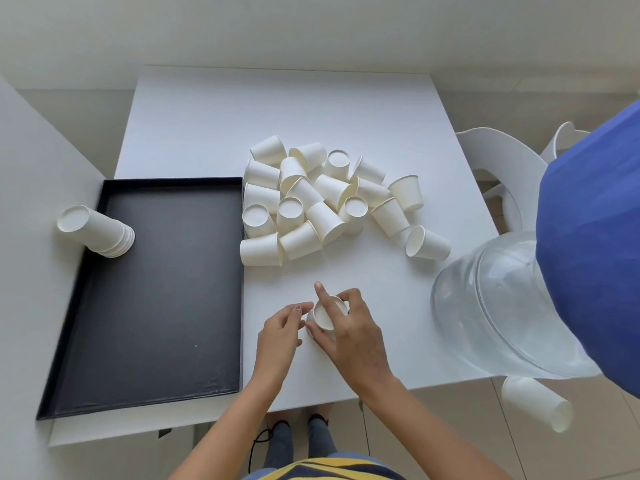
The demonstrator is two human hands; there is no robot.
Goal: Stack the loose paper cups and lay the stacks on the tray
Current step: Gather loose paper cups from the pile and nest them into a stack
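White surface (194, 133), lower centre: your right hand (349, 336) fingers pinching cup (323, 315); left hand (278, 336) fingers loosely curled, just beside cup.

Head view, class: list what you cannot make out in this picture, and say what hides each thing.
- Cup between the hands: whether it is one or several nested; the right hand covers it.
- Stack on the tray: cup count; rims too small.
- Pile of loose cups: exact number; cups overlap.
- Clear water bottle: its top; a blue cover hides it.
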